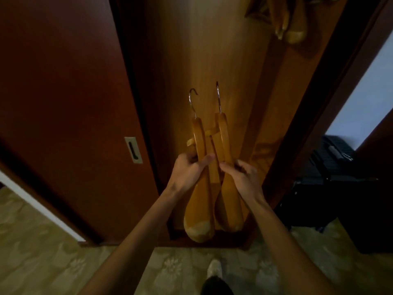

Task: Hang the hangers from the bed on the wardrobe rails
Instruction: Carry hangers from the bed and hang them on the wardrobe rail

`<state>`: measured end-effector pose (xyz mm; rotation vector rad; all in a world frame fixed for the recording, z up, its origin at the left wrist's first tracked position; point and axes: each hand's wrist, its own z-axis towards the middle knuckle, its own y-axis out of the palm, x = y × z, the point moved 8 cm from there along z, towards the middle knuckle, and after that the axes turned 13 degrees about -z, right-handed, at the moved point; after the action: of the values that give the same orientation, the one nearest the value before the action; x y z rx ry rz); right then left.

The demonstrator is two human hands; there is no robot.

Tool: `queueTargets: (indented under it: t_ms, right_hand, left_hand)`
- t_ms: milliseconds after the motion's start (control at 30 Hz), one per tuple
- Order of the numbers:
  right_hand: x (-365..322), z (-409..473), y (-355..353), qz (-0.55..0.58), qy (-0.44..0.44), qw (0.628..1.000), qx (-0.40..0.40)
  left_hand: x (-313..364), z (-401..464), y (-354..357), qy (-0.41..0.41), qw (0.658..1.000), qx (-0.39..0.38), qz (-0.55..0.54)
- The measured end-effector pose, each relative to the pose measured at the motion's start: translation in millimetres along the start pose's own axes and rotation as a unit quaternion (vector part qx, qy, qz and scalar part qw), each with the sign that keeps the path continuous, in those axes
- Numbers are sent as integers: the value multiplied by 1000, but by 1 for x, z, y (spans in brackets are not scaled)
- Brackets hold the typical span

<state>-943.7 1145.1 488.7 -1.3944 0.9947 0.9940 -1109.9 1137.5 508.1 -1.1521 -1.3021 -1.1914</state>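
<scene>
Left hand grips the left wooden hanger at mid-body, its metal hook above the grip; beside it, touching, right hand grips the right wooden hanger; both are held before the open wardrobe; more hangers hang up right.

Single view, head-worn wide-angle camera. Faces forward and steeply down into the open wardrobe, close in. Forearms enter from the bottom edge; floor and one shoe lie directly beneath. Edges bow from lens distortion. No second view.
</scene>
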Motion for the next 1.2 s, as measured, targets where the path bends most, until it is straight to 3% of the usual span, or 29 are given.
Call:
queueTargets:
  t_ms: [400, 800, 1200]
  right_hand:
    - [-118, 212, -29, 13, -98, 995, 4]
    - [-251, 277, -68, 35, -163, 984, 69]
    - [-316, 314, -113, 39, -218, 968, 120]
  left_hand:
    - [112, 213, 8, 63, 997, 29, 42]
    - [251, 293, 19, 124, 992, 8, 22]
    - [337, 338, 58, 176, 981, -40, 65]
